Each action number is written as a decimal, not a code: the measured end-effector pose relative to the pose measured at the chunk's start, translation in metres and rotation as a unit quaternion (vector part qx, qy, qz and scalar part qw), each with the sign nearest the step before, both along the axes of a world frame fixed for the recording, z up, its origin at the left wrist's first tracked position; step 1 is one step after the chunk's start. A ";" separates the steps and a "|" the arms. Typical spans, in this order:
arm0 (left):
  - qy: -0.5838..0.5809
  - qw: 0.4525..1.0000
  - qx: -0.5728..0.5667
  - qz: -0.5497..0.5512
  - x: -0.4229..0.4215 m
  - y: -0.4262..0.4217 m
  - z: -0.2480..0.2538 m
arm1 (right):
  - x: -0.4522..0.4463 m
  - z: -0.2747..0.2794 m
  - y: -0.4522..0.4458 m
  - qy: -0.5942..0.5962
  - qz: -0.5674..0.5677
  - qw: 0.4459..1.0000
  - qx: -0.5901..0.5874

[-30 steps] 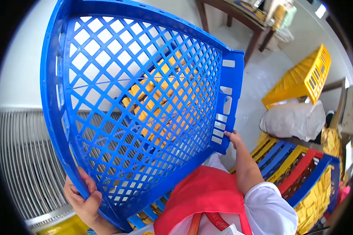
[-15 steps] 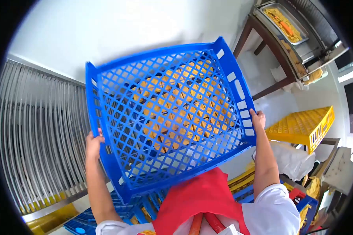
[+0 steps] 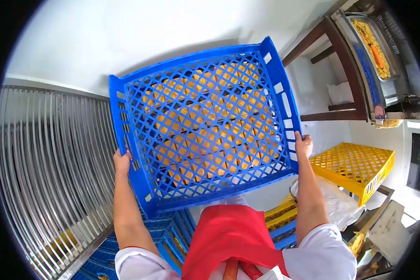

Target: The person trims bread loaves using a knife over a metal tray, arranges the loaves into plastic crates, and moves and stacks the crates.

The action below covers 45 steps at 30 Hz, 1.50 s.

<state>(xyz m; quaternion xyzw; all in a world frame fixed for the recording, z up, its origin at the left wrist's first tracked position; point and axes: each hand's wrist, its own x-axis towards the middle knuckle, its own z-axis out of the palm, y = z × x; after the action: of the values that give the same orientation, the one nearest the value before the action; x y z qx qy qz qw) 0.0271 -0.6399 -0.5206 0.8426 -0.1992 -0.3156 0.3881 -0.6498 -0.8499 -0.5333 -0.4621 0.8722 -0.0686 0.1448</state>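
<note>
A large blue plastic crate (image 3: 284,77) with a lattice bottom hangs in front of me, held by both side walls. My left hand (image 3: 122,162) is closed on its left side near the lower corner. On the right side wall, below the slots, my right hand (image 3: 304,145) grips the edge. Through the lattice I see rows of golden-brown baked pieces (image 3: 210,133) beneath the blue crate; whether they lie in another crate is hidden.
Metal racks with close-set bars (image 3: 51,172) stand at the left. Wooden table (image 3: 347,70) with a tray of yellow food (image 3: 372,49) is at upper right. A yellow crate (image 3: 354,163) rests over white sacking (image 3: 333,198). Stacked blue crates (image 3: 102,256) are low at left.
The blue crate has swung from a steep tilt to a flatter pose over the baked pieces. Both hands keep hold, the left one having shifted up and right in view.
</note>
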 end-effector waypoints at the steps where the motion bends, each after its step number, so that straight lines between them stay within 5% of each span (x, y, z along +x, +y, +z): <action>1: 0.001 1.000 0.006 -0.001 -0.007 -0.004 0.000 | 0.002 -0.001 0.000 -0.001 0.001 1.000 0.000; 5: -0.082 0.980 0.173 -0.053 0.021 -0.006 -0.036 | 0.015 -0.023 0.001 -0.013 0.015 1.000 0.008; 7: -0.248 0.950 0.172 -0.080 0.023 -0.006 -0.067 | 0.031 -0.021 -0.003 0.000 0.019 1.000 0.015; 8: -0.179 0.961 0.201 -0.055 0.026 -0.011 -0.072 | 0.035 -0.014 -0.008 0.005 0.022 0.999 0.037; 21: -0.169 0.916 0.343 -0.125 -0.021 -0.022 -0.005 | 0.014 0.038 -0.029 0.087 0.121 0.983 0.111; 24: -0.194 0.930 0.291 -0.110 -0.016 -0.015 -0.033 | 0.014 0.022 -0.027 0.067 0.119 0.984 0.116; 31: -0.184 0.909 0.372 -0.042 -0.037 -0.055 -0.027 | 0.008 -0.027 -0.026 0.050 0.100 0.989 0.100; 33: -0.249 0.916 0.307 -0.074 -0.034 -0.040 -0.040 | 0.007 -0.024 -0.026 0.050 0.103 0.988 0.107; 36: -0.171 0.948 0.256 -0.076 -0.034 -0.023 -0.034 | -0.019 -0.051 -0.037 0.053 0.152 0.977 0.138; 37: -0.258 0.939 0.209 -0.093 -0.031 0.001 -0.061 | -0.018 -0.047 -0.041 0.047 0.172 0.973 0.149; 41: -0.157 0.924 0.319 -0.143 -0.091 0.027 0.013 | -0.011 -0.029 -0.048 0.099 0.210 0.959 0.164; 45: -0.253 0.883 0.356 -0.173 -0.152 0.091 0.026 | -0.040 -0.067 -0.072 0.058 0.283 0.939 0.186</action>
<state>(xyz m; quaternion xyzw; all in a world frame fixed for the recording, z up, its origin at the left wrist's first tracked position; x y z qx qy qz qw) -0.1251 -0.5485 -0.4944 0.9273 -0.3076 -0.2040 -0.0628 -0.6899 -0.9218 -0.6006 -0.6577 0.7096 0.1658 0.1907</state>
